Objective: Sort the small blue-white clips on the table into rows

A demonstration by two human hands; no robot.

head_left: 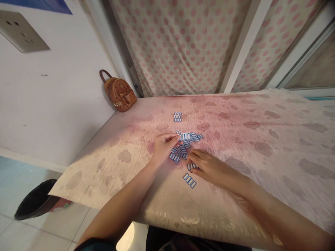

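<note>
My left hand (163, 149) is closed in a pinch, thumb against forefinger, on a small flat blue-and-white piece (185, 136) marked with pale bars. Beneath and beyond it lies a loose pile of similar pieces (183, 150), overlapping at different angles. On the pile's right, my right hand (206, 164) has its fingers and thumb curled around another such piece (192, 167); whether that one is lifted off the table I cannot tell. Closer to me, a single piece (190, 181) lies flat. Farther back rests a neat group of pieces (177, 117), set in rows.
A patterned cover (125, 181) lies over the table. At its back left corner, a small brown backpack (120, 94) leans against the wall. A polka-dot curtain (180, 45) hangs behind the table. Below the left edge, a dark bin (36, 198) stands on the tiled floor.
</note>
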